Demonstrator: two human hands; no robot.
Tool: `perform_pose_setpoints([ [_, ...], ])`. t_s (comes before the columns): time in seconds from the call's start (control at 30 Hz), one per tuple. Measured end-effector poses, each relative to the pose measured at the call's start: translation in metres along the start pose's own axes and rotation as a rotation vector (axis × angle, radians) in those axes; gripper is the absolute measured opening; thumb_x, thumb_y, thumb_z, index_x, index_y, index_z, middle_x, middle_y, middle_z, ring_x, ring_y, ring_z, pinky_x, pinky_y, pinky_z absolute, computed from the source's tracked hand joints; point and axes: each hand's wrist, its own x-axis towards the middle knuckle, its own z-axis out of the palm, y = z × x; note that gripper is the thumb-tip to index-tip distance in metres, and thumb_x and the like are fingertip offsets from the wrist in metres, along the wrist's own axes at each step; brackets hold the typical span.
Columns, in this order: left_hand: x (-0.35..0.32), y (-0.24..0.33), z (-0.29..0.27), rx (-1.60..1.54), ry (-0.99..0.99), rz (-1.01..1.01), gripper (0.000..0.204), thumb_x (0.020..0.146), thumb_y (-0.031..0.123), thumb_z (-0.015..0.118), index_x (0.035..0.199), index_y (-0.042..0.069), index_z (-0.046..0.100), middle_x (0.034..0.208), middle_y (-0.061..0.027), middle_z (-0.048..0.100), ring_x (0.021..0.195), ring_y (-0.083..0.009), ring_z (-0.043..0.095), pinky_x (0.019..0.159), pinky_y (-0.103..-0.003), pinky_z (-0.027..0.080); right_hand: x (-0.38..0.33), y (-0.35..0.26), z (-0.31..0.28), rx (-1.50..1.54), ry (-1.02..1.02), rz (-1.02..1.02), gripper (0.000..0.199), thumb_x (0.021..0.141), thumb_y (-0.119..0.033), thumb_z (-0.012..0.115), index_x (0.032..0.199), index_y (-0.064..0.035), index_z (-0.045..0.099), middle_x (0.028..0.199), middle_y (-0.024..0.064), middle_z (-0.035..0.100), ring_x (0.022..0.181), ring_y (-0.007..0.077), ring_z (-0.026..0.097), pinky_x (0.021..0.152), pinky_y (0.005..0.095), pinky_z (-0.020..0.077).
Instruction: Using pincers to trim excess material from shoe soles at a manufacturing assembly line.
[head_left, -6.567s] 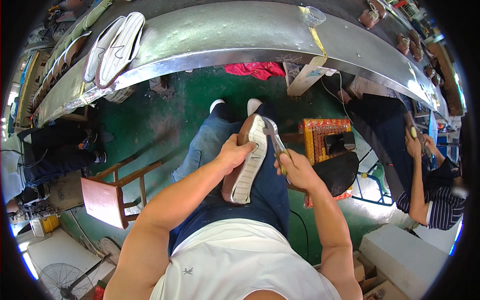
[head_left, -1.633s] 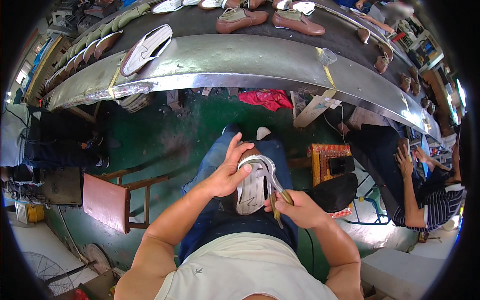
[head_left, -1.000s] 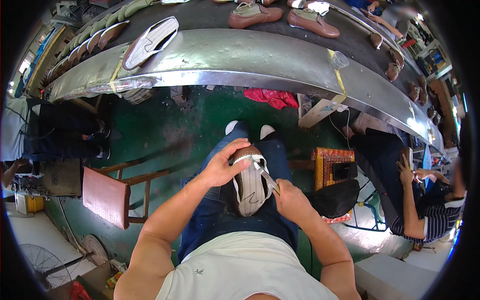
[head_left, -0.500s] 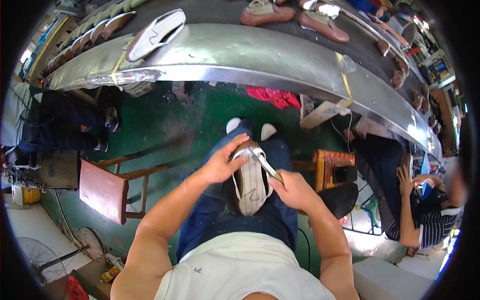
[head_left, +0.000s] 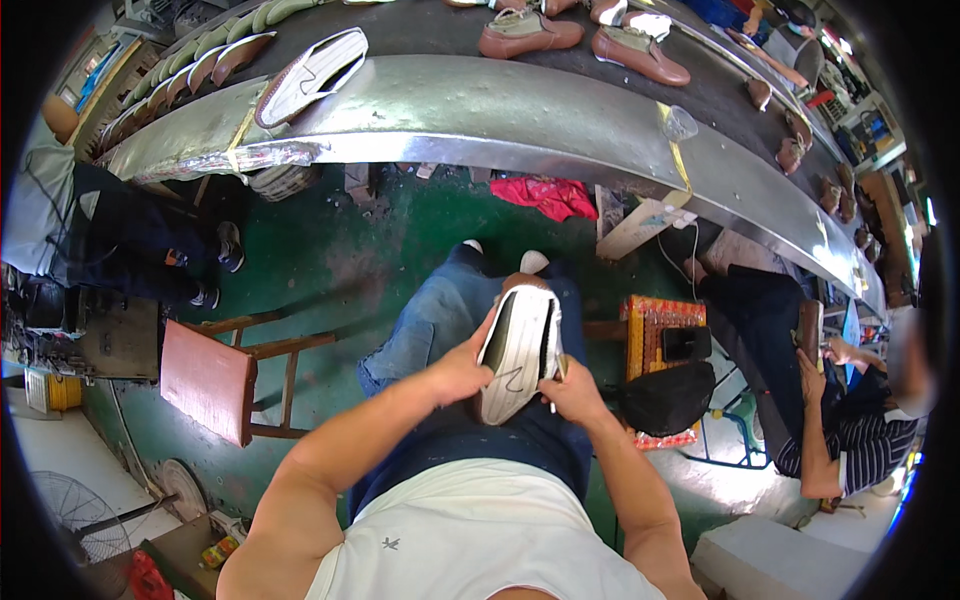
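A partly made shoe (head_left: 519, 340) is held above my lap, its white striped face with a dark curved line turned up and its brown toe pointing away from me. Along its left side my left hand (head_left: 465, 370) grips the edge, thumb on top and fingers mostly hidden beneath. My right hand (head_left: 574, 392) is closed at the lower right edge of the shoe, holding a slim metal hand tool (head_left: 560, 368). Most of that tool is hidden by my fingers, so its working end cannot be made out.
Ahead runs a metal-edged bench (head_left: 440, 95) carrying several shoes, including a similar white-faced one (head_left: 315, 75). A stool (head_left: 207, 383) stands at my left, a red patterned stand (head_left: 655, 345) with a black cloth-like item at my right. Another person (head_left: 850, 420) sits further right; someone stands at far left.
My left hand has slid from the toe down to the left side. The tool has left the top of the shoe, and my right hand is lower at its right edge. My left leg has shifted outward.
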Motion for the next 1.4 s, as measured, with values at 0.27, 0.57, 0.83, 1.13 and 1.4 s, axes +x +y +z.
perform_pose_setpoints([
  [0.27,0.013,-0.035,0.023,0.116,-0.090,0.028,0.110,0.080,0.004,0.071,0.163,0.002,-0.002,0.161,-0.0206,0.033,0.147,-0.0253,0.036,0.120,-0.030,0.027,-0.083,-0.028,-0.062,-0.314,0.017,0.130,0.034,0.098,-0.027,0.061,0.112,0.0038,0.060,0.090,0.0271,0.070,0.092,0.0452,0.068,0.084,0.0497,0.0525],
  [0.57,0.001,-0.058,0.042,0.118,-0.054,0.055,0.104,0.088,0.010,0.069,0.160,-0.005,-0.004,0.165,-0.0248,0.021,0.154,-0.0287,0.023,0.123,-0.031,0.022,-0.070,-0.070,-0.063,-0.927,-0.166,-0.411,0.041,0.091,-0.014,0.063,0.124,0.0111,0.058,0.105,0.0289,0.067,0.103,0.0446,0.067,0.087,0.0494,0.0545],
  [0.83,0.007,-0.030,0.049,-0.844,0.096,-0.195,0.068,0.111,0.049,0.031,0.163,0.007,0.018,0.162,-0.0089,0.035,0.147,-0.0218,0.037,0.121,-0.035,0.029,-0.039,-0.080,-0.049,-0.832,-0.511,-0.267,0.025,0.095,-0.019,0.062,0.100,0.0050,0.063,0.088,0.0261,0.070,0.085,0.0455,0.068,0.079,0.0522,0.0541],
  [1.13,0.057,-0.103,0.051,-0.154,0.608,0.042,0.062,0.111,0.044,0.030,0.145,-0.003,0.051,0.133,-0.0250,0.064,0.129,-0.0352,0.059,0.109,-0.037,0.043,-0.056,-0.044,-0.005,-0.497,-0.216,-0.250,0.035,0.095,-0.026,0.064,0.117,0.0010,0.057,0.100,0.0246,0.067,0.095,0.0439,0.066,0.086,0.0510,0.0517],
  [1.4,0.031,-0.057,0.056,0.357,0.533,0.216,0.050,0.109,0.027,0.036,0.146,-0.006,0.046,0.141,-0.0301,0.053,0.134,-0.0444,0.050,0.111,-0.041,0.042,-0.037,-0.047,-0.045,-0.842,0.066,-0.494,0.059,0.091,-0.014,0.067,0.136,0.0167,0.043,0.124,0.0320,0.057,0.116,0.0461,0.058,0.101,0.0458,0.0489],
])
